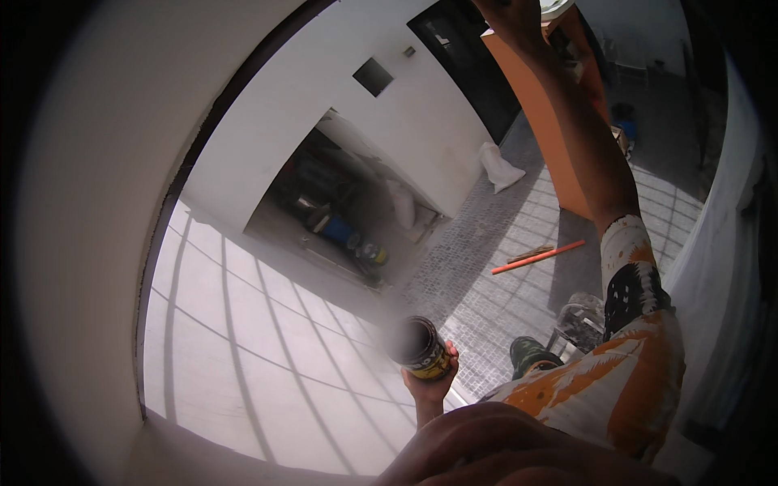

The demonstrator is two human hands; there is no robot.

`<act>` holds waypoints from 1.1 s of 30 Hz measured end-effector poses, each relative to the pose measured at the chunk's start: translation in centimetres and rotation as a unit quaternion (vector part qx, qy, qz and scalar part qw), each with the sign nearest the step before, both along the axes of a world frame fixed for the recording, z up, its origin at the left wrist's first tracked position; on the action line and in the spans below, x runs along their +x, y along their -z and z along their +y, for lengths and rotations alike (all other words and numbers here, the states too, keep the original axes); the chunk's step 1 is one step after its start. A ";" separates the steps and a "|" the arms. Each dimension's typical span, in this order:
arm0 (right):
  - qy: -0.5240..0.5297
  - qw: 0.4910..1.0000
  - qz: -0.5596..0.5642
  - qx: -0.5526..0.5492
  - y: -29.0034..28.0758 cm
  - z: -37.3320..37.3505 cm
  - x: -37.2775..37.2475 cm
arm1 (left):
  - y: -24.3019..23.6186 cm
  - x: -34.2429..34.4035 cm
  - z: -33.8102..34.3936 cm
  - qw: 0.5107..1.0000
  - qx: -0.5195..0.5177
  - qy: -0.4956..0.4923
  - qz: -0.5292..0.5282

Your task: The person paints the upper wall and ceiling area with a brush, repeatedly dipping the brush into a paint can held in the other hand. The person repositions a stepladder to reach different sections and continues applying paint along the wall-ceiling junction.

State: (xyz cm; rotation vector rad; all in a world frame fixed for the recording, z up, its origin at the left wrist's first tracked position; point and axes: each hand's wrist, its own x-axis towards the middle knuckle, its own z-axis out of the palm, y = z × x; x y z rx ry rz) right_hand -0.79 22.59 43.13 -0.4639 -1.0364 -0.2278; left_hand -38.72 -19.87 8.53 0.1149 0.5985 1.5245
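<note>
1. Leftmost, a pale sunlit surface [279, 356] crossed by barred shadows; beyond its far edge, a dim recess [316, 206] with a jumble I cannot sort out.
2. Near the lower middle, a dark open can [426, 360] with a yellow-marked side, held up off the floor [454, 271], mouth toward the camera; its contents are too hazy to read.
3. The left hand [431, 385] is closed round the can's lower part, fingers along its right side; the can looks stiff-walled, probably moderate in weight depending on its fill, and perhaps slick if smeared; the lower body seems the best hold, clear of the rim.
4. Farther right, a white sack [501, 170] sits at the floor's far edge.
5. The right hand [514, 18] is raised beside the top of an orange cabinet [535, 105], cut off by the frame; I cannot tell its grip.
6. An orange rod [539, 257] lies near the cabinet's bottom corner.
</note>
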 end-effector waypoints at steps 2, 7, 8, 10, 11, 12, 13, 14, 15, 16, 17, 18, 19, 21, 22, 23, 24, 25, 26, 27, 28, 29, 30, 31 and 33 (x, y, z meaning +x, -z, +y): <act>-0.106 0.992 0.053 -0.041 0.6 -1.1 -0.1 | -0.3 0.2 -0.1 1.000 -0.016 -0.012 0.007; -0.493 0.862 0.115 0.001 2.9 -5.1 -3.2 | -0.2 -0.1 -0.2 0.999 -0.035 -0.020 -0.016; -0.550 0.828 0.107 0.015 2.8 -5.4 -4.1 | -0.1 -0.1 -0.2 0.999 -0.035 -0.020 -0.018; -0.613 0.785 0.077 0.050 2.0 -5.5 -5.6 | -0.1 -0.1 -0.3 0.999 -0.030 -0.023 -0.021; -0.629 0.772 0.071 0.063 1.3 -5.2 -6.1 | -0.1 -0.1 -0.3 0.999 -0.025 -0.023 -0.022; -0.643 0.759 0.065 0.076 0.7 -4.9 -6.5 | -0.2 0.0 -0.3 0.999 -0.009 -0.013 -0.031; -0.641 0.762 0.064 0.067 0.2 -4.5 -6.7 | -0.3 0.0 -0.4 0.999 -0.022 -0.023 -0.028; -0.641 0.762 0.063 0.068 -0.3 -4.0 -6.9 | -0.4 0.1 -0.5 0.999 -0.023 -0.024 -0.033; -0.641 0.762 0.061 0.070 -0.8 -3.5 -7.0 | -0.4 0.1 -0.5 0.999 -0.024 -0.024 -0.038; -0.641 0.762 0.060 0.072 -1.3 -3.1 -7.1 | -0.5 0.1 -0.5 0.999 -0.022 -0.025 -0.034; -0.634 0.767 0.065 0.071 -1.5 -2.7 -7.2 | -0.5 0.0 -0.6 0.999 -0.019 -0.026 -0.029; -0.627 0.772 0.071 0.070 -1.7 -2.4 -7.2 | -0.5 0.0 -0.6 0.999 -0.007 -0.020 -0.032; -0.620 0.778 0.077 0.069 -1.8 -2.1 -7.1 | -0.4 -0.1 -0.6 0.999 -0.018 -0.029 -0.028; -0.632 0.765 0.089 0.083 -2.1 -1.4 -6.9 | -0.3 -0.3 -0.7 0.999 -0.013 -0.026 -0.039; -0.638 0.759 0.095 0.089 -2.1 -1.2 -6.7 | -0.3 -0.4 -0.7 0.998 -0.030 -0.036 -0.034; -0.634 0.762 0.092 0.098 -2.2 -0.9 -6.6 | -0.2 -0.5 -0.7 0.998 -0.039 -0.039 -0.036; -0.629 0.765 0.090 0.106 -2.2 -0.6 -6.4 | -0.2 -0.6 -0.8 0.997 -0.042 -0.037 -0.046; -0.624 0.768 0.088 0.113 -2.2 -0.4 -6.2 | -0.2 -0.6 -0.8 0.998 -0.045 -0.039 -0.033; -0.619 0.772 0.104 0.099 -2.1 -0.1 -6.1 | -0.2 -0.5 -0.8 0.998 -0.041 -0.037 -0.029; -0.614 0.775 0.120 0.085 -2.1 0.2 -5.9 | -0.2 -0.5 -0.8 0.999 -0.024 -0.026 -0.033; -0.609 0.778 0.136 0.072 -2.0 0.6 -5.8 | -0.3 -0.4 -0.8 0.999 -0.033 -0.034 -0.027; -0.611 0.776 0.138 0.080 -1.9 1.0 -5.7 | -0.3 -0.3 -0.8 0.999 -0.029 -0.033 -0.029; -0.612 0.774 0.139 0.089 -1.9 1.5 -5.5 | -0.4 -0.3 -0.8 0.999 -0.010 -0.022 -0.036; -0.613 0.771 0.140 0.098 -1.8 2.0 -5.2 | -0.4 -0.3 -0.7 0.998 -0.032 -0.034 -0.031; -0.615 0.773 0.131 0.083 -1.6 2.8 -4.4 | -0.5 -0.3 -0.7 0.998 -0.037 -0.034 -0.038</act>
